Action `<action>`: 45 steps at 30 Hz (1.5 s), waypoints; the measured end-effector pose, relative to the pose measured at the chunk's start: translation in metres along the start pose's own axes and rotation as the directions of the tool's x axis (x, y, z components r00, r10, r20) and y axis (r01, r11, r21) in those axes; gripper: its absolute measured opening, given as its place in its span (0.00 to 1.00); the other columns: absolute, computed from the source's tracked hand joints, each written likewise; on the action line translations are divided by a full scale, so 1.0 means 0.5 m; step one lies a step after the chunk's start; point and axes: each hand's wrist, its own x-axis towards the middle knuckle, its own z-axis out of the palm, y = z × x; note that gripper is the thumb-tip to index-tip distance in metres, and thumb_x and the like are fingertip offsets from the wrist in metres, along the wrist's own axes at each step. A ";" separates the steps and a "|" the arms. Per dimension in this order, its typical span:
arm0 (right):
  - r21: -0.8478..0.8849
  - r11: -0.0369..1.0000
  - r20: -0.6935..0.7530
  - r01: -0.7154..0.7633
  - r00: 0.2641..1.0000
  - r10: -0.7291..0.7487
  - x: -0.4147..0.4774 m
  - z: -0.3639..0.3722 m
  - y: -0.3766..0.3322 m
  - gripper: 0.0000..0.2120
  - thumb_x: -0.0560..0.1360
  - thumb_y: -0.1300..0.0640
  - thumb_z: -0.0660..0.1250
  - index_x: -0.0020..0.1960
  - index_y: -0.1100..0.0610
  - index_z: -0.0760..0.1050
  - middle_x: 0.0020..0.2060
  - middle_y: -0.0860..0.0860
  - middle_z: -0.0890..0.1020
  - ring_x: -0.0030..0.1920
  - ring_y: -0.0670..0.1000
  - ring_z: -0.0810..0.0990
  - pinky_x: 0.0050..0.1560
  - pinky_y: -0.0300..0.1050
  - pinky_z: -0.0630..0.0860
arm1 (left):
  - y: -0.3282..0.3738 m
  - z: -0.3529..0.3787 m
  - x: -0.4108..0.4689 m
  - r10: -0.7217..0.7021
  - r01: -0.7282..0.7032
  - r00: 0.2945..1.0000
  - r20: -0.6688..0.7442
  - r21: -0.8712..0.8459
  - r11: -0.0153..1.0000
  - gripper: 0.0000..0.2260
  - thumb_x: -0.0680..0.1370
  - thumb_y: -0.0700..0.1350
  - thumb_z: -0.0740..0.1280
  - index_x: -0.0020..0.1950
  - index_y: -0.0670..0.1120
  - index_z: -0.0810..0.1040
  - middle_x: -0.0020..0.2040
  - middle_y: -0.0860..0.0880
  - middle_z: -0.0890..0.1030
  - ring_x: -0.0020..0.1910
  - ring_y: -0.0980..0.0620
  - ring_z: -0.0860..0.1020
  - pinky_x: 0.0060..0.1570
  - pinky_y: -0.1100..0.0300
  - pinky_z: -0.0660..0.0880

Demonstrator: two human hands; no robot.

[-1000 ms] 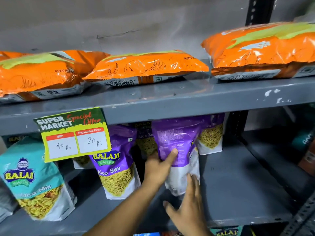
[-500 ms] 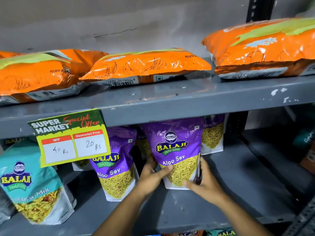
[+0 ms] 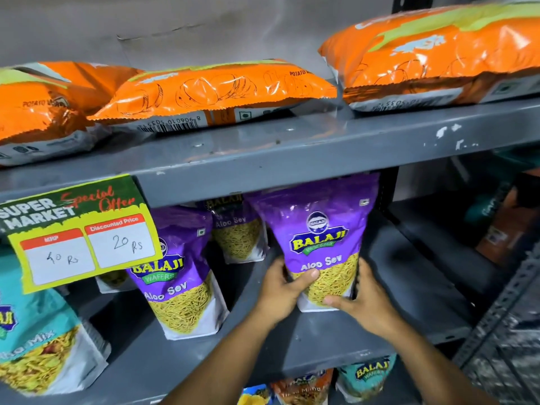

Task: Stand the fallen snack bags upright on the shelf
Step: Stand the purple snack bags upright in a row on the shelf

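A purple Aloo Sev bag (image 3: 320,232) stands upright on the grey middle shelf (image 3: 336,340), its front label facing me. My left hand (image 3: 282,290) grips its lower left side and my right hand (image 3: 363,299) grips its lower right side. A second purple Aloo Sev bag (image 3: 178,276) stands upright to the left, and a third (image 3: 238,232) stands behind them. On the upper shelf (image 3: 263,159), three orange potato wafer bags lie flat: left (image 3: 38,106), middle (image 3: 216,92), right (image 3: 438,57).
A teal mix bag (image 3: 38,343) stands at the far left of the middle shelf. A green price tag (image 3: 79,232) hangs from the upper shelf's edge. More bags (image 3: 362,375) sit on the shelf below. A perforated metal upright (image 3: 502,302) rises at the right.
The purple bag was turned from back-facing to front-facing and set upright. Both hands moved to its lower sides, and it shifted slightly right on the shelf.
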 end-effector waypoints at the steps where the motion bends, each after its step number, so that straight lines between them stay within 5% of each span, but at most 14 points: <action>1: 0.014 1.000 0.018 -0.004 1.000 0.003 -0.005 -0.028 0.008 0.46 0.54 0.41 0.83 0.65 0.35 0.62 0.61 0.40 0.80 0.61 0.45 0.80 0.63 0.57 0.77 | -0.001 0.026 -0.001 -0.003 0.003 1.000 0.004 0.016 1.000 0.28 0.61 0.50 0.79 0.57 0.42 0.77 0.52 0.45 0.86 0.51 0.45 0.84 0.55 0.46 0.80; 5: 0.045 0.998 0.048 -0.037 0.998 0.035 -0.019 -0.118 0.033 0.44 0.56 0.50 0.84 0.66 0.45 0.65 0.63 0.49 0.81 0.65 0.53 0.79 0.68 0.64 0.72 | -0.004 0.111 -0.011 -0.011 0.009 1.000 0.021 0.122 0.992 0.30 0.59 0.58 0.79 0.57 0.50 0.76 0.53 0.46 0.86 0.53 0.45 0.84 0.56 0.41 0.79; 9: 0.057 0.997 0.075 -0.059 0.996 0.054 -0.024 -0.154 0.045 0.38 0.63 0.72 0.78 0.64 0.47 0.67 0.61 0.49 0.82 0.61 0.49 0.81 0.60 0.47 0.80 | -0.001 0.146 -0.022 0.004 0.004 1.000 -0.031 0.286 0.958 0.30 0.57 0.67 0.74 0.54 0.56 0.74 0.50 0.52 0.86 0.49 0.51 0.84 0.52 0.49 0.80; 13: 0.055 0.996 0.109 -0.064 0.992 0.058 -0.026 -0.169 0.044 0.36 0.65 0.78 0.74 0.64 0.52 0.67 0.60 0.50 0.80 0.54 0.43 0.84 0.49 0.34 0.80 | 0.005 0.162 -0.037 0.056 -0.015 0.994 -0.088 0.416 0.909 0.30 0.57 0.70 0.71 0.53 0.58 0.73 0.49 0.54 0.86 0.48 0.52 0.83 0.49 0.53 0.80; 17: 0.081 0.992 0.105 -0.098 0.990 0.090 -0.031 -0.178 0.054 0.37 0.65 0.77 0.74 0.65 0.51 0.67 0.60 0.48 0.80 0.55 0.41 0.83 0.49 0.33 0.79 | 0.010 0.167 -0.040 0.031 -0.008 0.998 -0.057 0.370 0.929 0.29 0.57 0.68 0.72 0.52 0.57 0.74 0.50 0.54 0.85 0.49 0.52 0.83 0.52 0.51 0.79; 22: 0.108 0.987 0.108 -0.115 0.989 0.104 -0.035 -0.181 0.061 0.38 0.63 0.72 0.76 0.66 0.51 0.66 0.61 0.47 0.81 0.58 0.42 0.82 0.52 0.33 0.79 | 0.055 0.152 -0.002 0.083 -0.076 0.995 0.047 -0.127 0.989 0.30 0.57 0.51 0.81 0.56 0.53 0.74 0.57 0.49 0.83 0.55 0.52 0.82 0.56 0.51 0.79; 25: 0.110 0.985 0.087 -0.132 0.989 0.123 -0.035 -0.185 0.069 0.43 0.61 0.65 0.78 0.70 0.55 0.62 0.64 0.49 0.78 0.60 0.43 0.81 0.53 0.34 0.79 | 0.109 0.144 0.033 0.181 -0.131 0.972 0.151 -0.292 0.947 0.15 0.65 0.44 0.77 0.51 0.50 0.82 0.47 0.50 0.88 0.45 0.53 0.84 0.46 0.58 0.81; 30: 0.105 0.987 0.091 -0.125 0.989 0.116 -0.026 -0.190 0.086 0.40 0.60 0.58 0.81 0.67 0.49 0.66 0.66 0.52 0.78 0.63 0.49 0.80 0.57 0.38 0.79 | 0.149 0.145 0.058 0.221 -0.183 0.971 0.096 -0.302 0.935 0.08 0.72 0.36 0.73 0.43 0.49 0.86 0.39 0.52 0.88 0.39 0.53 0.85 0.41 0.59 0.82; 34: 0.080 0.992 0.099 -0.098 0.991 0.090 -0.037 -0.194 0.066 0.43 0.59 0.52 0.82 0.68 0.42 0.65 0.65 0.44 0.78 0.67 0.51 0.76 0.65 0.49 0.74 | 0.167 0.146 0.046 0.239 -0.205 0.969 0.070 -0.319 0.925 0.12 0.70 0.35 0.74 0.51 0.45 0.81 0.42 0.51 0.87 0.41 0.55 0.85 0.40 0.64 0.80; 36: 0.022 1.000 -0.095 0.000 0.995 0.002 -0.059 -0.184 0.057 0.49 0.59 0.53 0.81 0.74 0.49 0.59 0.69 0.48 0.73 0.69 0.50 0.74 0.68 0.47 0.73 | 0.156 0.127 0.015 0.254 -0.248 0.967 -0.017 -0.290 0.924 0.16 0.68 0.38 0.74 0.53 0.46 0.78 0.47 0.52 0.85 0.45 0.59 0.83 0.46 0.66 0.79; 39: -0.205 0.971 -0.515 0.121 0.830 -0.212 -0.125 -0.121 0.045 0.39 0.62 0.42 0.78 0.67 0.53 0.67 0.59 0.56 0.74 0.60 0.58 0.76 0.63 0.49 0.73 | 0.065 0.052 -0.104 0.244 -0.267 0.959 -0.146 -0.171 0.948 0.15 0.67 0.46 0.75 0.51 0.54 0.77 0.50 0.54 0.82 0.53 0.57 0.80 0.57 0.63 0.75; 41: -0.219 0.945 -0.458 0.244 0.829 -0.320 -0.157 -0.034 0.011 0.25 0.64 0.39 0.73 0.59 0.41 0.71 0.51 0.49 0.77 0.53 0.52 0.78 0.59 0.39 0.73 | -0.002 -0.031 -0.194 0.313 -0.343 0.901 -0.302 -0.050 0.938 0.13 0.65 0.47 0.73 0.48 0.55 0.76 0.48 0.54 0.82 0.50 0.56 0.80 0.55 0.66 0.74; 43: -0.235 0.893 -0.219 0.384 0.874 -0.433 -0.152 0.062 -0.022 0.20 0.67 0.42 0.72 0.57 0.38 0.71 0.51 0.40 0.77 0.55 0.41 0.77 0.59 0.29 0.69 | -0.033 -0.142 -0.216 0.413 -0.455 0.708 -0.573 0.077 0.887 0.10 0.68 0.47 0.68 0.46 0.54 0.71 0.47 0.54 0.80 0.47 0.59 0.77 0.52 0.68 0.73; 45: -0.221 0.893 0.055 0.393 0.919 -0.390 -0.128 0.155 -0.073 0.25 0.67 0.44 0.73 0.62 0.39 0.69 0.58 0.40 0.75 0.61 0.38 0.74 0.63 0.30 0.68 | -0.021 -0.253 -0.182 0.308 -0.398 0.545 -0.780 0.082 0.914 0.05 0.77 0.45 0.61 0.45 0.54 0.66 0.47 0.50 0.75 0.45 0.59 0.74 0.53 0.61 0.71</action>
